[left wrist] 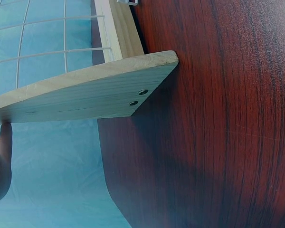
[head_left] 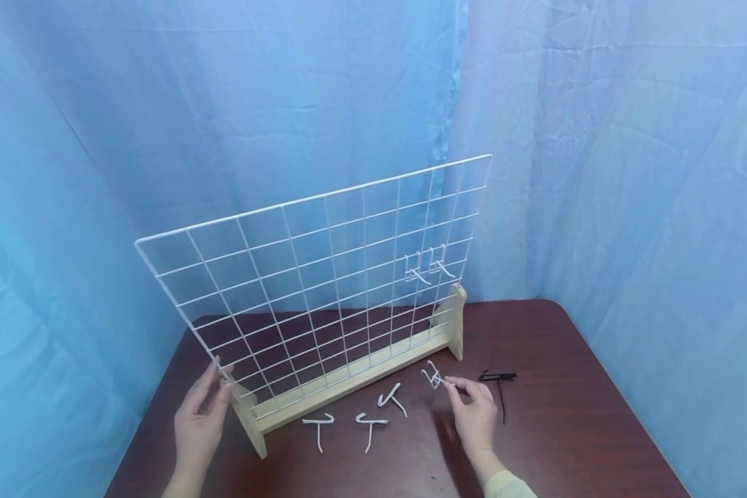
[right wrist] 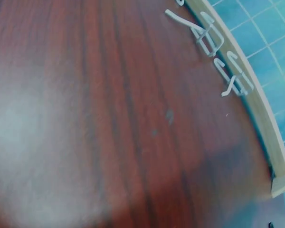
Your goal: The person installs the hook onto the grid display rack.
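Observation:
My left hand [head_left: 200, 415] grips the top of the left side piece of a wooden stand [head_left: 348, 380], fingers at the grid's lower left edge. In the left wrist view a digit [left wrist: 5, 142] presses on that side piece [left wrist: 85, 95]. A white wire grid panel [head_left: 305, 259] stands tilted in the stand. Between thumb and fingers, my right hand [head_left: 475, 415] pinches the prong of a white wire hook [head_left: 434, 377], raised in front of the stand's right end. Two white hooks [head_left: 418, 271] hang on the grid's right side. The right wrist view shows neither hand.
Three white hooks lie on the dark wood-grain table [head_left: 554, 429]: a left one [head_left: 319, 430], a middle one [head_left: 370, 429] and a right one [head_left: 393, 400]. A black hook [head_left: 501, 387] lies right of my right hand. Blue curtains [head_left: 286, 104] surround the table.

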